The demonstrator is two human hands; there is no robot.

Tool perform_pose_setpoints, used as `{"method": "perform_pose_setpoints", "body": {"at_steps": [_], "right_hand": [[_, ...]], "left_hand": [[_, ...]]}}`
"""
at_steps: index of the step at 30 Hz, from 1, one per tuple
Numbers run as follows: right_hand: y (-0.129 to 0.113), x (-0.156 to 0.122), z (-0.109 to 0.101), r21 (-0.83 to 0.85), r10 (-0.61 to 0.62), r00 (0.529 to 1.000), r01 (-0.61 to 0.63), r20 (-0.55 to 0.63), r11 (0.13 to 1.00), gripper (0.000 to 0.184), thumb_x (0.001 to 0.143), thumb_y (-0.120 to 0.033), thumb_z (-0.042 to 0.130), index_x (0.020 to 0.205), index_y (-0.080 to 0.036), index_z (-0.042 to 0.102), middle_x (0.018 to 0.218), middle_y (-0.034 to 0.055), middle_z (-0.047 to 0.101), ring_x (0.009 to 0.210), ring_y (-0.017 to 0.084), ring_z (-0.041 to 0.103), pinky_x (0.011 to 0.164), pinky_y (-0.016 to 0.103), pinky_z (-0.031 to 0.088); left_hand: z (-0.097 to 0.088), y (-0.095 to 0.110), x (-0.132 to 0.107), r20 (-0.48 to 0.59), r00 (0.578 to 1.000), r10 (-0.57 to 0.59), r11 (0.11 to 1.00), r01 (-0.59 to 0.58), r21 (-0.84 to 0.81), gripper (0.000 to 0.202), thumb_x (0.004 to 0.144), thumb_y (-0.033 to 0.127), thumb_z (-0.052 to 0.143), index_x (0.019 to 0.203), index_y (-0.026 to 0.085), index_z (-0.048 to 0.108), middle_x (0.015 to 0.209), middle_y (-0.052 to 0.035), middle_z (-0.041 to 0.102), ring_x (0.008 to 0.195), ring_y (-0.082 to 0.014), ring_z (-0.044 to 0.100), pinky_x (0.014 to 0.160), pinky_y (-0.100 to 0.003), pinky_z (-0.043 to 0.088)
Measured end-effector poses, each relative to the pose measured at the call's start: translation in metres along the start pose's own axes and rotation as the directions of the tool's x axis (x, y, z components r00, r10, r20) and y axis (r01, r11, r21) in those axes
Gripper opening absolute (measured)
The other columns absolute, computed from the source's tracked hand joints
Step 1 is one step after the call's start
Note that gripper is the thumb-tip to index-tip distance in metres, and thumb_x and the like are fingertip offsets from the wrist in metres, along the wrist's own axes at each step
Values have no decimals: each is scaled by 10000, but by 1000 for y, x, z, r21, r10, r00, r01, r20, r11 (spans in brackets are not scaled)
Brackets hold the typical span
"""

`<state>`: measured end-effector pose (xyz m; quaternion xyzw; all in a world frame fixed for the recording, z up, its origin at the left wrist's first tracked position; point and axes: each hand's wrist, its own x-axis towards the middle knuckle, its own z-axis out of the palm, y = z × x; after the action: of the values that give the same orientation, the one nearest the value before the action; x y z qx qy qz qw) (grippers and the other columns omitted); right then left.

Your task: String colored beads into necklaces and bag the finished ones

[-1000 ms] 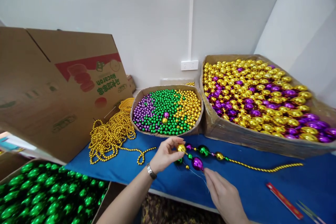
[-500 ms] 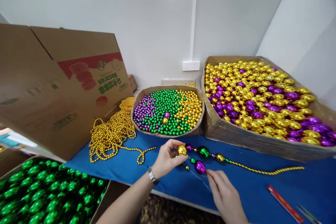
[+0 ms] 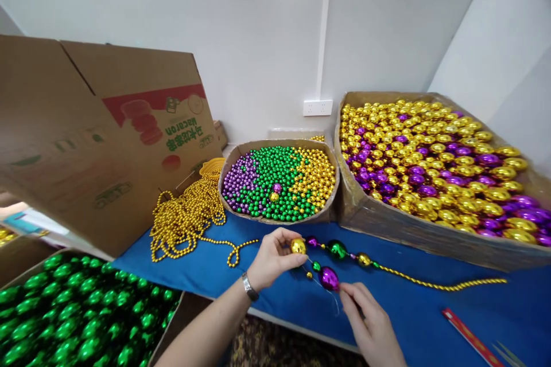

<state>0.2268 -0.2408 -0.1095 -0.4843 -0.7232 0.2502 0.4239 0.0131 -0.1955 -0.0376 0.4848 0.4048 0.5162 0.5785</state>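
My left hand (image 3: 271, 257) pinches a gold oval bead (image 3: 298, 246) at the end of a strand lying on the blue cloth (image 3: 430, 309). The strand runs right through a small purple bead, a green oval bead (image 3: 337, 249), a smaller gold bead (image 3: 364, 259) and a thin gold bead chain (image 3: 443, 285). My right hand (image 3: 370, 324) pinches a thin thread just below a purple oval bead (image 3: 329, 278), with small green and gold beads strung above it. A watch sits on my left wrist.
A round box of small purple, green and gold beads (image 3: 279, 182) stands behind my hands. A large box of gold and purple ovals (image 3: 434, 160) is at right. A heap of gold chains (image 3: 187, 215), a tilted cardboard box (image 3: 99, 137), green ovals (image 3: 77, 321) and a red ruler (image 3: 471, 337) lie around.
My right hand has slid up the thread toward the purple oval bead. My left hand keeps its pinch on the gold bead. The view has drifted slightly.
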Motion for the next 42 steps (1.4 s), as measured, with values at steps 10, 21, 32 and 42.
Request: {"method": "perform_pose_setpoints", "body": {"at_steps": [10, 21, 32, 42], "right_hand": [[7, -3, 7, 123, 116, 989, -126, 87, 984, 259, 909, -386, 439, 998, -207, 605, 760, 22, 601, 635, 136, 603, 584, 197, 503], [-3, -1, 3, 100, 65, 997, -69, 45, 993, 260, 896, -401, 453, 947, -210, 622, 741, 24, 616, 643, 145, 617, 585, 201, 505], [1, -3, 5, 160, 129, 984, -147, 120, 976, 244, 900, -385, 453, 972, -213, 610, 731, 10, 591, 622, 131, 600, 566, 188, 493], [3, -3, 4, 162, 105, 988, -123, 112, 979, 242, 899, -385, 457, 969, -209, 607, 761, 22, 602, 662, 142, 609, 592, 191, 500]], "left_hand": [[2, 2, -3, 27, 1000, 6, 1000, -5, -16, 447, 569, 213, 821, 944, 141, 590, 896, -55, 641, 747, -131, 582, 703, -257, 471], [2, 1, -3, 62, 998, 4, 991, 4, -132, 457, 562, 182, 823, 957, 152, 593, 937, -59, 648, 782, -141, 597, 710, -254, 471], [-1, -3, -2, 62, 998, -10, 974, 23, -224, 458, 536, 127, 827, 942, 148, 616, 960, -69, 660, 814, -170, 625, 732, -283, 482], [-2, -3, -2, 63, 998, 2, 980, 11, -201, 449, 548, 134, 823, 948, 153, 619, 979, -70, 659, 829, -167, 623, 739, -274, 480]]}}
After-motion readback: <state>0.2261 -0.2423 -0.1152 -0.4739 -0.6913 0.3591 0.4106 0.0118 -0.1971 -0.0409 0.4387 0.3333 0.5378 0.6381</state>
